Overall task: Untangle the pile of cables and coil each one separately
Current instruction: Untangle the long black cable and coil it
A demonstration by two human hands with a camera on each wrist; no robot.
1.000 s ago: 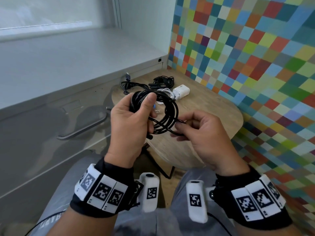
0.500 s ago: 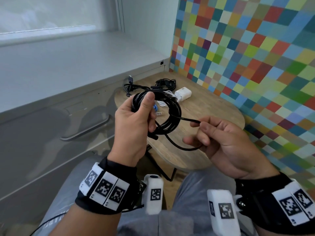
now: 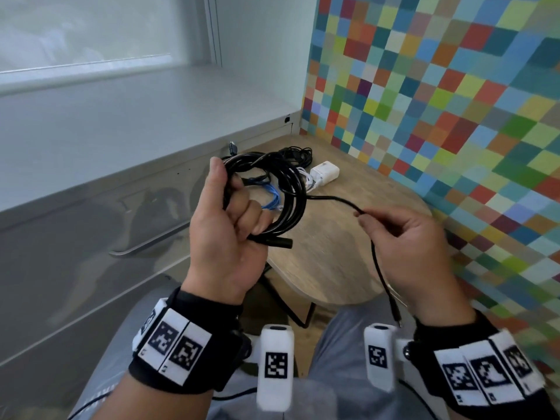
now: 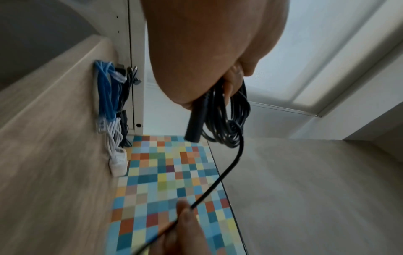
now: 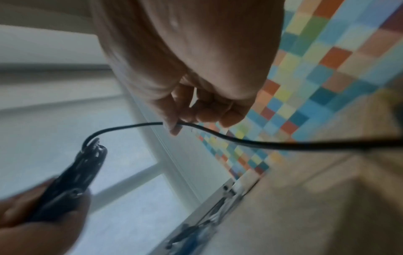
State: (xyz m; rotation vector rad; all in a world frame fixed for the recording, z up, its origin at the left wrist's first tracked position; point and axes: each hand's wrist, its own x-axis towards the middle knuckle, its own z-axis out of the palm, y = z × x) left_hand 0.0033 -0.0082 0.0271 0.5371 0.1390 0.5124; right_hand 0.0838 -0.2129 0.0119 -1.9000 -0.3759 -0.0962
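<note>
My left hand [image 3: 225,225] grips a coil of black cable [image 3: 289,192] above the near edge of the round wooden table [image 3: 348,256]; one black plug [image 3: 277,242] sticks out below the fingers. The coil [image 4: 231,113] hangs from that hand in the left wrist view. From the coil a loose tail [image 3: 331,200] runs right to my right hand [image 3: 394,228], which pinches it between thumb and finger. Its free end with a small plug [image 3: 397,315] hangs down by the right wrist. The right wrist view shows the pinch on the tail [image 5: 174,125].
At the table's far side lie a blue cable [image 3: 272,201], a white cable with a white charger [image 3: 325,174], and a bundle of black cables [image 3: 298,154]. A grey cabinet with a handle [image 3: 151,244] stands at left, a coloured tiled wall [image 3: 439,116] at right. My knees are below.
My right hand has drawn the cable's tail out to the right, away from the coil, and its free end now hangs down. The left hand has turned the coil a little.
</note>
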